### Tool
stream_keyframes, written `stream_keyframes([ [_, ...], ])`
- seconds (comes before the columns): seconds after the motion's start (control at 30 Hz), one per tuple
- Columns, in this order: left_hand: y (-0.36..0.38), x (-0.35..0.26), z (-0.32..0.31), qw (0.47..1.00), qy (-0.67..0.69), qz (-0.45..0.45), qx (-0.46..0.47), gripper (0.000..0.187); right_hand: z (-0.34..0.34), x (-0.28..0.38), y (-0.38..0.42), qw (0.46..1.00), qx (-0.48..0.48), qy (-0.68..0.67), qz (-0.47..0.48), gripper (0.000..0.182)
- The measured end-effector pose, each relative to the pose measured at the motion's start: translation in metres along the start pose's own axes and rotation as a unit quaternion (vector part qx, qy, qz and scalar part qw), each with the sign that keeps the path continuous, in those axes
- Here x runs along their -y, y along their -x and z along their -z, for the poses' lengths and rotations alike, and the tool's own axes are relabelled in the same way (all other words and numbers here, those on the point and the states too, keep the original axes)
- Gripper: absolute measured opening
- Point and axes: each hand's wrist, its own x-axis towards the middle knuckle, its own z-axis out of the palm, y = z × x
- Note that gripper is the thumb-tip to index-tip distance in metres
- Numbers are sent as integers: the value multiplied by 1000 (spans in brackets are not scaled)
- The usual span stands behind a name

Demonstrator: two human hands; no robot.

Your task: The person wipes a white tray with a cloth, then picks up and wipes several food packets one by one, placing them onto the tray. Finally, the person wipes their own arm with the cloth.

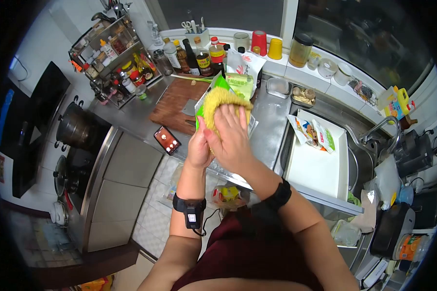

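Note:
Both of my hands hold a round yellow block of dried noodles [219,100] above the steel counter. My right hand [231,137] lies flat over its front, fingers spread upward. My left hand [199,148] grips it from the left and below. A green packet [222,82] shows behind the noodles, and I cannot tell whether either hand touches it.
A wooden cutting board [175,104] with a cleaver lies to the left, a phone [167,139] near the counter edge. Bottles and cups line the windowsill. A white board [315,165] with snack packets covers the sink. A pot [74,127] sits on the stove at left.

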Motion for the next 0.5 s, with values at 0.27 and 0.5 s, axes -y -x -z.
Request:
stream_keyframes([
  [0.27,11,-17,-24,998,23,-52,-28,53,-15,-28,-20,990,-89,-86,-67,44],
  [0.5,4,-29,-20,990,91,-89,-66,50,-36,-59,28,906,-97,-296,-286,51],
])
